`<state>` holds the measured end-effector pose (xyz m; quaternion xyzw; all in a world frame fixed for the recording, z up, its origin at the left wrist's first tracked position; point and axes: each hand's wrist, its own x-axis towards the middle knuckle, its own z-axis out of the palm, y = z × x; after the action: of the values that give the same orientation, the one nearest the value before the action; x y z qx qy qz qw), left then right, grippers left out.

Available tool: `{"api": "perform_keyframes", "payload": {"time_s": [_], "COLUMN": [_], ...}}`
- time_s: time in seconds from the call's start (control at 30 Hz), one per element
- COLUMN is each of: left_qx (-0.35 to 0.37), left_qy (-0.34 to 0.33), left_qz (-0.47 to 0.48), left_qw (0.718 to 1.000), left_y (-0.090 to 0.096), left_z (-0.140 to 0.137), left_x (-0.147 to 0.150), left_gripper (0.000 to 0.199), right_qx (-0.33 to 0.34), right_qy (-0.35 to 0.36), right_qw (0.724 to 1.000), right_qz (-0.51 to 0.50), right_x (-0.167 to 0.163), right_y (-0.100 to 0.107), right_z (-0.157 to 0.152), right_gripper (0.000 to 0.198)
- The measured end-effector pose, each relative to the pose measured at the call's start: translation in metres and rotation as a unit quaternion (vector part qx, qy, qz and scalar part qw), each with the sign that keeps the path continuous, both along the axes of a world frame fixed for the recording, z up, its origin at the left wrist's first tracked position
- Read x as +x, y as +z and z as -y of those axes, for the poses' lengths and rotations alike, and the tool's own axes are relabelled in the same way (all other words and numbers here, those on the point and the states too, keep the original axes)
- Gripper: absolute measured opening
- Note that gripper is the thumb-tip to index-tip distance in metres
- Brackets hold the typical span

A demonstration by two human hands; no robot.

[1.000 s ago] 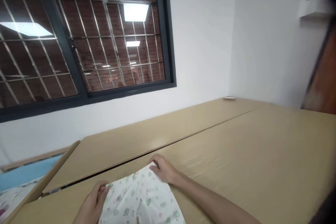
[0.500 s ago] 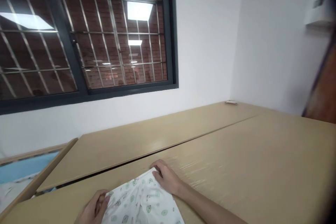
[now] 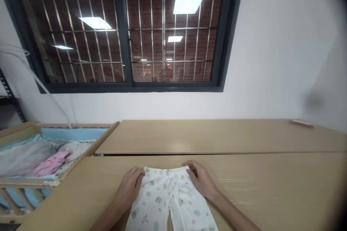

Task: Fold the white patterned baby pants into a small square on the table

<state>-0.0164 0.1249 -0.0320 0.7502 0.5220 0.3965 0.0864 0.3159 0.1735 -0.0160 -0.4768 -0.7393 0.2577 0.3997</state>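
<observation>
At waist corners (image 3: 146, 170), white pants (image 3: 159, 192) in half-curled left hand (image 3: 132, 184), right hand (image 3: 201, 180).

The trousers (image 3: 154, 195) are matt cloth, the tabletop (image 3: 271, 187) smooth, faintly glossy.

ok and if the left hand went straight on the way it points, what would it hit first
The pants, as the left hand is at one end of their waistband. Beyond, probably the gap between the boards, though depth is unclear.
</observation>
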Motion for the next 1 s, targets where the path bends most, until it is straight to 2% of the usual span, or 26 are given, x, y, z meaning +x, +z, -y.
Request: {"api": "perform_keyframes", "payload": {"time_s": [0.07,0.13,0.33,0.5,0.83,0.93,1.0], "left_qx": [0.046,0.058,0.015,-0.008,-0.022,-0.008,0.013], "left_qy": [0.023,0.038,0.038,0.036,0.046,0.048,0.056], "left_qz": [-0.025,-0.038,-0.052,-0.057,-0.027,0.002,0.029], "left_qw": [0.998,0.997,0.998,0.998,0.998,0.999,0.998], "left_y": [0.004,0.004,-0.011,-0.016,-0.008,-0.002,0.009], "left_z": [-0.007,-0.016,-0.036,-0.038,-0.026,-0.022,-0.019], "left_x": [-0.001,-0.005,-0.017,-0.022,-0.023,-0.022,-0.023], "left_gripper": [0.034,0.032,0.028,0.025,0.021,0.022,0.024], "right_qx": [0.001,0.005,0.013,0.023,0.046,0.057,0.08], "right_qy": [0.005,0.008,0.004,-0.003,-0.07,-0.087,-0.109], "right_qw": [1.0,1.0,0.999,0.997,0.996,0.995,0.99], "right_qz": [0.002,0.009,0.043,0.072,0.015,-0.008,-0.034], "right_x": [-0.002,-0.005,-0.015,-0.013,-0.009,-0.011,-0.012], "right_y": [0.0,0.001,-0.003,-0.013,-0.019,-0.014,-0.004], "right_z": [-0.008,-0.017,-0.038,-0.041,-0.038,-0.032,-0.028], "right_gripper": [0.026,0.025,0.021,0.019,0.025,0.027,0.029]}}
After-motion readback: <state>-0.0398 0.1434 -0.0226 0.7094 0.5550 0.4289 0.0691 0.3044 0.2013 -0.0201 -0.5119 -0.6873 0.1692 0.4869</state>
